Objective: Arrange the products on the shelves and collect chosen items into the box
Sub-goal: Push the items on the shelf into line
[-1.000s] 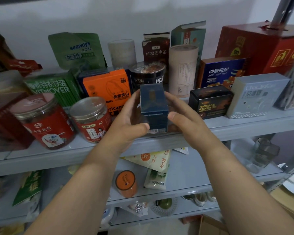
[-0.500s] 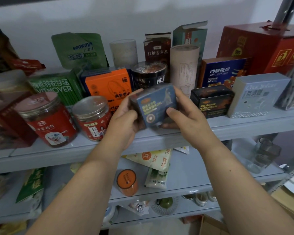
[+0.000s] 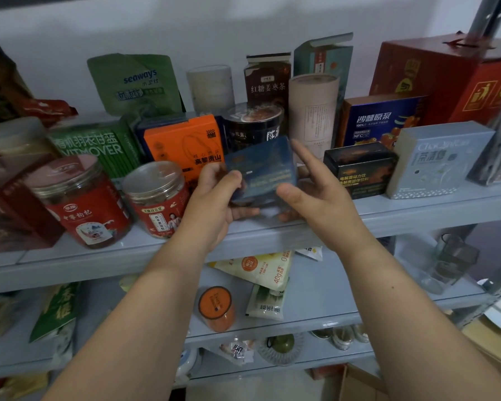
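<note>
Pinched between both hands, the dark blue box (image 3: 262, 166) is held tilted just above the front of the upper shelf (image 3: 417, 209), its broad face turned toward the camera. On the left hand (image 3: 214, 206) the thumb lies over the box's left edge and the fingers curl beneath it. The right hand (image 3: 315, 198) presses its thumb on the lower right corner with fingers under the box, while the index finger points straight up along the right side. Print on the box is too blurred to read. Behind it stand a black tub (image 3: 253, 125), an orange box (image 3: 182, 146) and a pale tube (image 3: 313, 111). Just right of the right hand sits a black box (image 3: 359, 169), with a grey box (image 3: 437, 157) beside it. Left of the hands stand two red-labelled jars (image 3: 156, 198).
</note>
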A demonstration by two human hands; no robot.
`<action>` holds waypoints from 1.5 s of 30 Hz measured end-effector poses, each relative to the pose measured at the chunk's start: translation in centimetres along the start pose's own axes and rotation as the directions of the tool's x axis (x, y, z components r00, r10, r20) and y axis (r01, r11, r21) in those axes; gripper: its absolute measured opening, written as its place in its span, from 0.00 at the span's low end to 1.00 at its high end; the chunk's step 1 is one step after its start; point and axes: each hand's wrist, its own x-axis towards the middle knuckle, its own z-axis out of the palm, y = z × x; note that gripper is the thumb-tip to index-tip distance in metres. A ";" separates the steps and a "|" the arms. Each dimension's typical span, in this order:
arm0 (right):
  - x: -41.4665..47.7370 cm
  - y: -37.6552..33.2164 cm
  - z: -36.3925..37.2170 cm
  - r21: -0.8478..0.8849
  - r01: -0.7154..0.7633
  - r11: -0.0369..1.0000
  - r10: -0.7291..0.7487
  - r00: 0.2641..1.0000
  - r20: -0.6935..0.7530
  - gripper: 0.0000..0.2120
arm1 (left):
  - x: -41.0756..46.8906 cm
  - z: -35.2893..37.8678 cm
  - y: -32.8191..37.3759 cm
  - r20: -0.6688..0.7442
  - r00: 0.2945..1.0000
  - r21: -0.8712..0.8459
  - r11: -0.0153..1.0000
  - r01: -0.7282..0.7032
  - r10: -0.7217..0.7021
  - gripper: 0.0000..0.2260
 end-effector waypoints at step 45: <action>-1.6 2.3 2.1 -0.850 0.245 0.467 -0.247 0.959 0.141 0.42 | -3.9 -1.5 -2.3 0.349 0.840 0.937 -0.139 -0.321 0.415 0.36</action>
